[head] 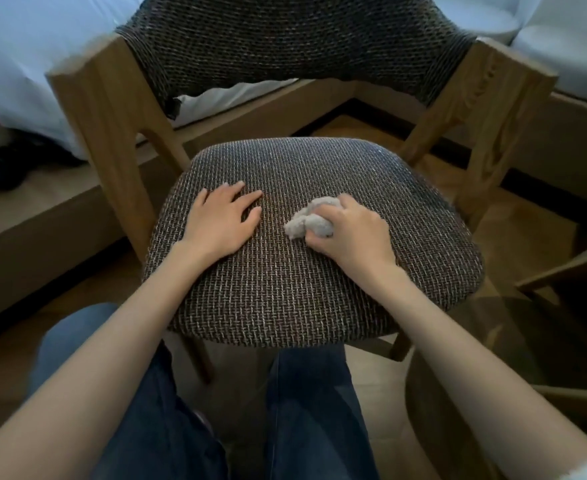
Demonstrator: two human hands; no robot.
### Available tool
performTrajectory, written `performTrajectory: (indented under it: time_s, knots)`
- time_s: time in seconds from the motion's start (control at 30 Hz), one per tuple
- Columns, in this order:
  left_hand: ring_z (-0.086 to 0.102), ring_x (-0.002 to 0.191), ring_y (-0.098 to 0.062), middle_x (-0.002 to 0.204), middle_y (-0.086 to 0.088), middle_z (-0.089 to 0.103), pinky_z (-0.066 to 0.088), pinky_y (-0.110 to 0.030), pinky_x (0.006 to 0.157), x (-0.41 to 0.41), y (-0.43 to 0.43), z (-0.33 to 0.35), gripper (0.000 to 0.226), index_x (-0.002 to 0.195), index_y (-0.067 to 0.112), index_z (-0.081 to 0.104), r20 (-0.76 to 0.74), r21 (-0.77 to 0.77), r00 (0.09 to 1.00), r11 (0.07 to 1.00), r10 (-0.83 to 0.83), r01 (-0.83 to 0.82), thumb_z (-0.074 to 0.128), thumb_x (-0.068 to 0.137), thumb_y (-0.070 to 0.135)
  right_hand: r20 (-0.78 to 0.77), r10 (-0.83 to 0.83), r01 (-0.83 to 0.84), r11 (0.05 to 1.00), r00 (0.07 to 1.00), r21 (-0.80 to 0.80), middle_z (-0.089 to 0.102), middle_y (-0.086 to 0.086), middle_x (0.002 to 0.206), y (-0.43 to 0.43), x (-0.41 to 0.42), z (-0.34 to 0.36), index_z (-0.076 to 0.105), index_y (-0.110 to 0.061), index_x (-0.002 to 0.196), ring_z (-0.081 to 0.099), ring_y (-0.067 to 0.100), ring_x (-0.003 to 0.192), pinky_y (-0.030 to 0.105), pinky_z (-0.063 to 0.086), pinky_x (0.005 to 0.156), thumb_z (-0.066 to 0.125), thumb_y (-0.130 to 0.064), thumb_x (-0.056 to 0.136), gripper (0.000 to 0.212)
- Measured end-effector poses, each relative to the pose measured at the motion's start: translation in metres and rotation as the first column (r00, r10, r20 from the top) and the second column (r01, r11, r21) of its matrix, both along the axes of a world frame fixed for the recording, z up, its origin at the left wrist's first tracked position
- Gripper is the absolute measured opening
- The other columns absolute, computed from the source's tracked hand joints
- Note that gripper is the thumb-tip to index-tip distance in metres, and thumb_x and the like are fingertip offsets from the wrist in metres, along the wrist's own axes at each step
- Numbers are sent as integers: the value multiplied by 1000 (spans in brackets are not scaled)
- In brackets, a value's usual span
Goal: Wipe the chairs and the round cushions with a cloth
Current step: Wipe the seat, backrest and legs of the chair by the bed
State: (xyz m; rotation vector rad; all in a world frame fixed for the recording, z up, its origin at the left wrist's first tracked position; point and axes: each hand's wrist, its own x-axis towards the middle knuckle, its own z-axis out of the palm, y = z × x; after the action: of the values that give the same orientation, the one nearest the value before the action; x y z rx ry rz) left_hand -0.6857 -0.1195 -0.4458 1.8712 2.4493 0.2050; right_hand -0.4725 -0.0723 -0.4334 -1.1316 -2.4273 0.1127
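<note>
1. The fingers [330, 211] of the right hand [352, 237] are curled round a crumpled pale grey cloth [311, 216]. The thumb is tucked against its near edge, and the bunched cloth sticks out to the left of the knuckles.
2. The cloth is pressed down on the seat cushion [319, 292], a little right of the cushion's middle.
3. The left hand [221, 225] lies palm down on the left half of the same cushion. Its fingers are straight and slightly spread and hold nothing. It is near the cloth but does not touch it.
4. The seat cushion is rounded and covered in a dark brown weave flecked with light threads. It sits on the wooden frame of the chair [101, 98].
5. The backrest [295, 39] wears the same weave and curves between the two thick wooden uprights at the top of the view.
6. Both bare forearms reach in from the lower corners. Legs in blue jeans [305, 410] show below the seat's front edge.
7. Behind the chair, white bedding [18, 46] lies on a low wooden base at the left, with more white padding at the upper right. The wooden floor [527, 220] shows under and beside the chair.
</note>
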Motion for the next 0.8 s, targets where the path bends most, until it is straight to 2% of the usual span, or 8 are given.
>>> performTrajectory:
  time_s: [0.1,0.2,0.37,0.5,0.6,0.8]
  knots:
    - [13,146,-20,158,2,21,4,-46,118,-16,12,-1,49,146,39,30,-3,-48,1000,999,16,-16,23,99,52,11,-9,9,1000,1000,-17,57,2,99,39,-29,-3,65,-29,114,59,26,81,32,44,64,61,-43,85,32]
    - [9,147,-21,159,3,17,0,-49,117,-23,27,-2,50,147,42,26,1,-67,1000,998,21,-21,19,99,53,-4,-39,39,999,999,-5,58,3,103,76,-55,-10,64,-28,112,60,27,84,30,40,64,60,-43,86,30]
    - [6,147,-24,159,4,17,-5,-53,115,-27,43,-11,51,146,44,24,4,-35,1000,999,4,-3,16,97,54,-32,-97,98,995,995,18,59,5,109,128,-92,-22,63,-25,115,60,28,91,34,43,70,61,-43,87,33]
    - [14,145,-23,155,3,26,0,-53,116,-32,54,-13,49,144,43,31,4,36,1000,999,-31,31,20,97,53,-44,-126,127,991,991,30,58,7,112,162,-115,-26,61,-23,120,60,29,95,39,47,75,62,-41,84,39]
    - [11,146,-22,157,5,22,-2,-55,115,-38,64,-16,50,145,44,28,10,26,999,999,-34,33,18,97,55,-33,-135,137,990,990,38,58,9,114,183,-129,-27,60,-22,121,59,31,97,42,49,78,61,-42,85,41]
    - [9,147,-19,158,7,18,-5,-67,109,-46,81,-20,53,146,42,25,14,9,1000,1000,-24,24,19,96,59,31,-179,177,983,983,52,60,8,110,192,-143,-19,64,-21,113,61,32,94,37,44,72,58,-46,86,37]
